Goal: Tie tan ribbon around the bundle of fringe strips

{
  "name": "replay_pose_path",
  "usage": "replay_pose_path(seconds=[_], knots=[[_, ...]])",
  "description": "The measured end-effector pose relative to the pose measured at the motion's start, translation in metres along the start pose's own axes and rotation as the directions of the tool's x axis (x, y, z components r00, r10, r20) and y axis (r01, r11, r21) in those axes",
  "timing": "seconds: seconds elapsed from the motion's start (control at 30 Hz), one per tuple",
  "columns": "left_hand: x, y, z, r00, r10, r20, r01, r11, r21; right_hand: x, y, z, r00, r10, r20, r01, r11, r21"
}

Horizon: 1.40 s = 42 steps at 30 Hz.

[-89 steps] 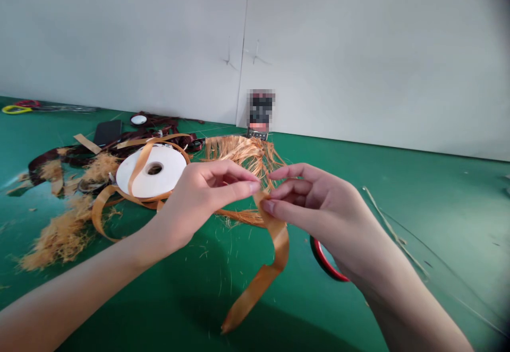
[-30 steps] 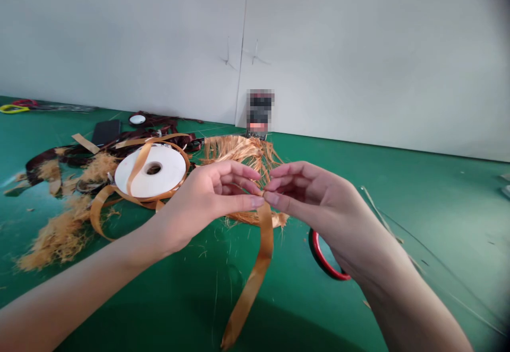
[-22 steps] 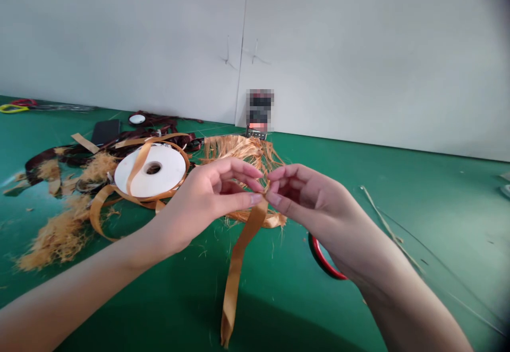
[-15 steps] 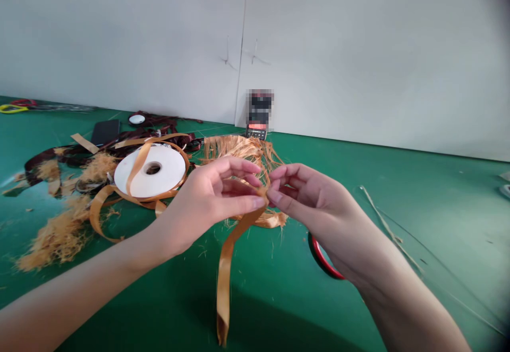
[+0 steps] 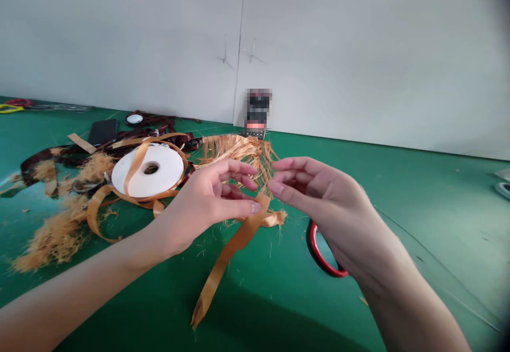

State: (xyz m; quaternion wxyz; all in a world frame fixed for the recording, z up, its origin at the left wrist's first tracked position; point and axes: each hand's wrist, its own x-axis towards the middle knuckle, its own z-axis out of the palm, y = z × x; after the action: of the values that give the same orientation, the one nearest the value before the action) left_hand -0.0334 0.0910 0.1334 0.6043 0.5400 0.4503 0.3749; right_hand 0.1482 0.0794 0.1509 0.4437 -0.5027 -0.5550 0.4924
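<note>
At the far left, a heap of tan fibres (image 5: 51,240) is seen on the green table (image 5: 418,203); the work could be spoiled if loose hairs were caught in it. Beside the heap, a white spool (image 5: 165,177) is surrounded by loops of loose ribbon (image 5: 94,208), with which the held piece might be tangled if it were swung leftward. By the left hand (image 5: 211,192), the ribbon strip (image 5: 225,259) is pinched near its upper end, under the thumb, with the index and middle fingertips raised apart; because so little is gripped, the strip could be dropped or twisted. Behind the fingers, a fringe of strands (image 5: 235,147) is spread, and the strip might be snagged there. By the right hand (image 5: 322,192), fingers are curled and the index tip is parted from the thumb; whether a fine thread is pinched cannot be told. Near its wrist, a red ring (image 5: 317,248) is partly covered and could be knocked if the arm were lowered. The strip is located mainly between the hands, its long axis set diagonally: the pointed end is directed leftward and toward the wearer, the blunt end toward the right fingertips.
</note>
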Motion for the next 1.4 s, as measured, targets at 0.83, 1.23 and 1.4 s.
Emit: replay_pose_path(seconds=[0.83,1.23,1.4], knots=[[0.0024,-0.0022,-0.0022,0.997,0.023,0.067,-0.017,0.996,-0.083,0.0039,0.0003,-0.0019,0.999,0.019,0.035,-0.018,1.0,-0.018],[0.0008,-0.0022,-0.0028,0.991,-0.046,0.128,0.038,0.997,0.062,0.0031,0.0016,-0.0018,1.0,-0.012,0.003,0.011,0.997,0.07],[0.0011,-0.0039,-0.0048,0.994,-0.022,0.108,0.013,0.997,0.08,0.0031,0.002,-0.0031,0.998,-0.038,-0.051,0.042,0.997,0.062]])
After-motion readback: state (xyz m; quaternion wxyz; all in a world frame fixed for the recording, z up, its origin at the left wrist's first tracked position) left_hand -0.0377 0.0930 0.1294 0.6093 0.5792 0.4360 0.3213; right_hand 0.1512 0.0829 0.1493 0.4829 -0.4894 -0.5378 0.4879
